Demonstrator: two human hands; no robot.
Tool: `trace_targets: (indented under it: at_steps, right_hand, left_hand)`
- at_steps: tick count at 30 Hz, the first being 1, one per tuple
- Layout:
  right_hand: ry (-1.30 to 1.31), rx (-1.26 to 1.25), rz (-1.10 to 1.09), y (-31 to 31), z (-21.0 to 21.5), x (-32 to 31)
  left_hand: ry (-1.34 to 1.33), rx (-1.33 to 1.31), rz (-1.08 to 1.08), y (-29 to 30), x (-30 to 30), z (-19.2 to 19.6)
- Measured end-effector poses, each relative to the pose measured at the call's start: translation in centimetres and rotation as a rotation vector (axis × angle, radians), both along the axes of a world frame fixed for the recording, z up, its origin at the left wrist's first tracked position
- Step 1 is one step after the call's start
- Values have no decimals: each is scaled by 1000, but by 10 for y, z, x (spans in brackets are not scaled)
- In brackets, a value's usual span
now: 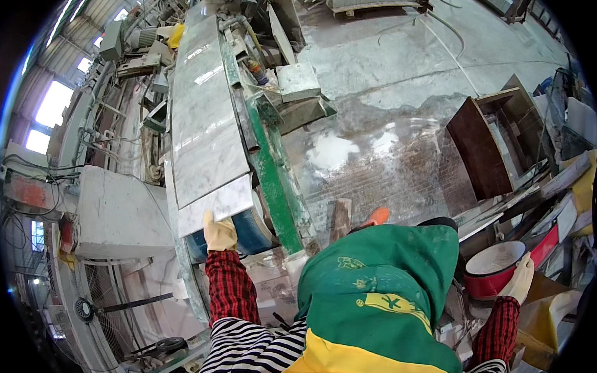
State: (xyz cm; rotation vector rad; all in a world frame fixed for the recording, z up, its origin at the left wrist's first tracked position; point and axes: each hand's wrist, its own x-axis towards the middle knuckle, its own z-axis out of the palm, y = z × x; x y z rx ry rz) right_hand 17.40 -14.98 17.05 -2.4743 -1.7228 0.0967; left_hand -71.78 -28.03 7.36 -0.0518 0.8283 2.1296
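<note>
My left hand (219,235), in a pale glove, is at the near end of a white marble slab (219,200), its fingers closed over the edge. The slab lies on a belt line, above a blue roller (252,232). Low on the right, my right hand (521,280), gloved too, has its fingers at the rim of a red basin (484,285) with a white inside. A red strip (544,246) sticks out beyond that hand; whether it belongs to the basin I cannot tell. The undersides of both hands are hidden.
A longer marble slab (205,130) lies farther along the line, beside a green rail (273,172). Left stands a pale block-shaped housing (123,213). A brown open box (480,150) and scrap pieces (558,176) lie to the right. The floor (380,110) looks wet.
</note>
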Motion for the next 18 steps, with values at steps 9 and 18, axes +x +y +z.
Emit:
trace_targets:
  at_steps: [9, 18]
  right_hand:
    - [222, 154, -80, -6, -2, -20]
    - [95, 347, -481, 14, -31, -10]
  left_hand:
    - [45, -327, 162, 13, 12, 16]
    - [1771, -1040, -312, 39, 116, 71]
